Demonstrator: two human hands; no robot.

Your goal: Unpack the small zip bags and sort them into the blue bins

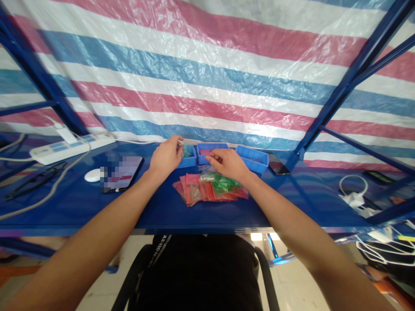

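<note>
My left hand (166, 157) is at the left blue bin (188, 163), its bent fingers closed over the bin's left side beside green plastic bags (187, 150). What those fingers hold, if anything, is hidden. My right hand (228, 163) hovers in front of the middle blue bin (212, 147), thumb and fingers pinched together; anything between them is too small to name. Something red lies in that bin. Below the right hand, a fanned pile of red zip bags (194, 190) rests on the table, with green zip bags (223, 183) on top.
A third blue bin (253, 160) stands at the right, beside a dark phone (278, 164). On the left are another phone (128, 172), a white rounded case (93, 175) and a power strip (73, 148) with cables. A white cable (353, 192) lies far right. Striped sheeting hangs behind.
</note>
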